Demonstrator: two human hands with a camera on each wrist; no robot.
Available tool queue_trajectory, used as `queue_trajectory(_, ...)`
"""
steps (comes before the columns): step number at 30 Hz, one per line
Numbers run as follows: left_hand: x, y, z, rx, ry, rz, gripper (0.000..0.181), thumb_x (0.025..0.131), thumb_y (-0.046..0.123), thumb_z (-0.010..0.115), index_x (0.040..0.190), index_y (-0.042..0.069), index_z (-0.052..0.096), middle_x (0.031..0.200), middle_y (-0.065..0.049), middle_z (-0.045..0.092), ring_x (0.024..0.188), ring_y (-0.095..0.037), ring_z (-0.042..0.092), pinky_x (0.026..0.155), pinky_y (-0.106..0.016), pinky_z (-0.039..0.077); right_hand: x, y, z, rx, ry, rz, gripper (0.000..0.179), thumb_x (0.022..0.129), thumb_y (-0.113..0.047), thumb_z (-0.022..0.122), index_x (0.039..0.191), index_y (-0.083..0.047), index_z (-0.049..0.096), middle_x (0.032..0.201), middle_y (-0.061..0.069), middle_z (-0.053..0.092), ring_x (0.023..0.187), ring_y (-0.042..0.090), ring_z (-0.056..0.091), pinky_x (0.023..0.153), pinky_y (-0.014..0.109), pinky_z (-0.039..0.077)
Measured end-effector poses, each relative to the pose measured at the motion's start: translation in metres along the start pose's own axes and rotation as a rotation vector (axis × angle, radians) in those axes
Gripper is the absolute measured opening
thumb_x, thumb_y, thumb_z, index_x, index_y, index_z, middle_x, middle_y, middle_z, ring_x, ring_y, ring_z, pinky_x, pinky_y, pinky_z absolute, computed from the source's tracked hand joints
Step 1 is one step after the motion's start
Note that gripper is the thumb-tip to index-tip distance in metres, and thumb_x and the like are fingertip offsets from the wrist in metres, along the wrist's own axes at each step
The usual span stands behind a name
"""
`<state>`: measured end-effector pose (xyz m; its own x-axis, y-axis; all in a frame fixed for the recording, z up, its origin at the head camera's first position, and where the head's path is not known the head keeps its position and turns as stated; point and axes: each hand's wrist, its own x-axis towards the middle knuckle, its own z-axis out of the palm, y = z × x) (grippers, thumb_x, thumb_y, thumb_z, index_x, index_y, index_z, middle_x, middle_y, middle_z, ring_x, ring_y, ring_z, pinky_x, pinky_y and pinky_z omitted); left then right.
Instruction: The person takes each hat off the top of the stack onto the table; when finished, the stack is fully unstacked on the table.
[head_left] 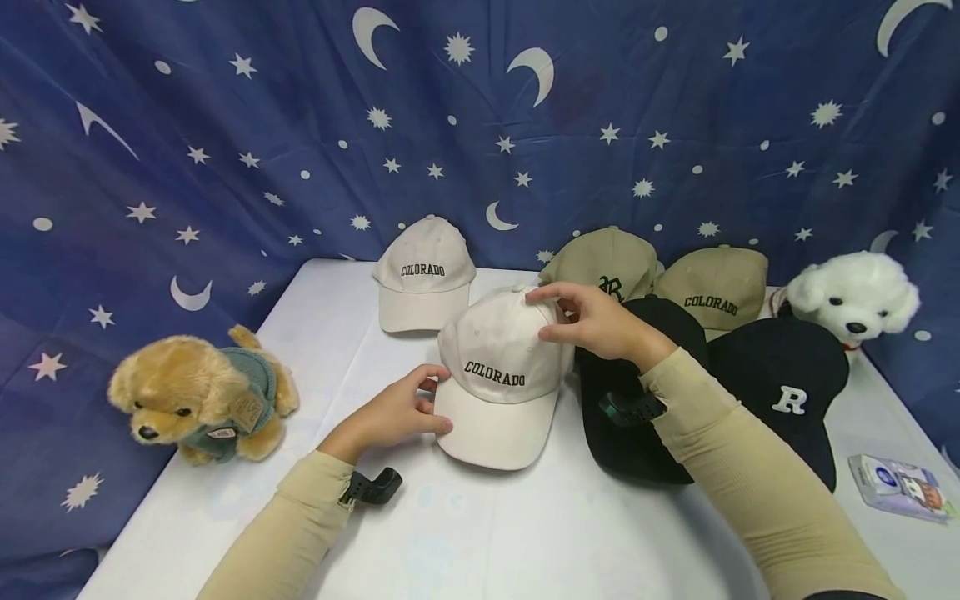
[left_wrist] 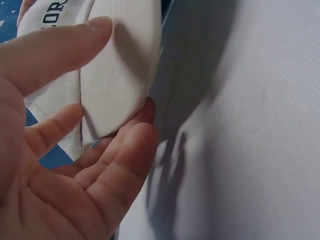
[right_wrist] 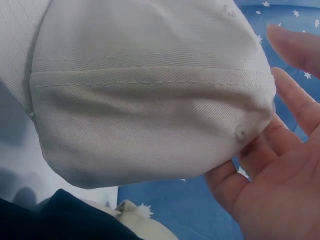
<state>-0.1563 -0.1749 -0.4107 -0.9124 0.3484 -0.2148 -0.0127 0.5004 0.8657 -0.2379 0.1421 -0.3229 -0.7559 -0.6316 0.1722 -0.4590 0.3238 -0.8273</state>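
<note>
A white baseball cap (head_left: 500, 346) marked COLORADO is at the middle of the table between both hands. My left hand (head_left: 395, 414) grips the left side of its brim (left_wrist: 122, 65), thumb over the upper face and fingertips curving under the edge. At the crown's upper right, my right hand (head_left: 596, 321) touches the cap with relaxed, slightly bent fingers. In the right wrist view the fingers (right_wrist: 280, 135) lie against the back of the crown (right_wrist: 155, 110), and the thumb stands apart from the cloth.
A second white COLORADO cap (head_left: 423, 271) sits behind. To the right are a khaki cap (head_left: 600, 254), a khaki COLORADO cap (head_left: 716, 283), a black cap (head_left: 622, 425) and a black R cap (head_left: 772, 367). Plush dogs, tan (head_left: 180, 387) and white (head_left: 855, 296), flank them, with a tissue pack (head_left: 896, 486).
</note>
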Motion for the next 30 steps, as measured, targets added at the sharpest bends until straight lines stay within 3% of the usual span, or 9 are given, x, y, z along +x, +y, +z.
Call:
queue_trajectory(9, -0.002, -0.002, 0.005, 0.032, 0.01, -0.036, 0.064, 0.078, 0.015, 0.085, 0.133, 0.014, 0.053, 0.116, -0.01, 0.056, 0.088, -0.017, 0.064, 0.072, -0.032, 0.051, -0.007, 0.009, 0.002, -0.023, -0.009, 0.0, 0.047, 0.086, 0.001, 0.075, 0.131, 0.004, 0.06, 0.127, 0.018, 0.058, 0.097, 0.029, 0.054, 0.083, 0.035, 0.047)
queue_trajectory(15, -0.001, -0.004, 0.007, 0.057, 0.005, -0.028, 0.062, 0.078, 0.015, 0.085, 0.132, 0.014, 0.054, 0.117, -0.009, 0.058, 0.088, -0.016, 0.063, 0.074, -0.032, 0.052, -0.011, 0.01, 0.002, -0.035, -0.014, 0.015, 0.047, 0.087, -0.002, 0.075, 0.132, 0.004, 0.06, 0.13, 0.017, 0.057, 0.1, 0.029, 0.052, 0.085, 0.038, 0.046)
queue_trajectory(25, -0.001, -0.004, 0.008, 0.079, 0.022, -0.012, 0.058, 0.078, 0.012, 0.085, 0.129, 0.011, 0.058, 0.105, -0.004, 0.059, 0.087, -0.015, 0.059, 0.073, -0.03, 0.05, -0.015, 0.016, 0.005, -0.031, -0.001, -0.005, 0.048, 0.085, 0.002, 0.076, 0.13, 0.003, 0.061, 0.109, 0.015, 0.059, 0.082, 0.026, 0.052, 0.069, 0.03, 0.044)
queue_trajectory(30, -0.003, -0.003, 0.007, 0.098, 0.015, -0.006, 0.057, 0.079, 0.013, 0.085, 0.13, 0.01, 0.058, 0.103, -0.002, 0.06, 0.087, -0.013, 0.061, 0.076, -0.031, 0.05, -0.018, 0.018, 0.007, -0.009, -0.007, -0.001, 0.049, 0.085, 0.002, 0.076, 0.131, 0.004, 0.06, 0.107, 0.014, 0.058, 0.08, 0.025, 0.051, 0.069, 0.028, 0.044)
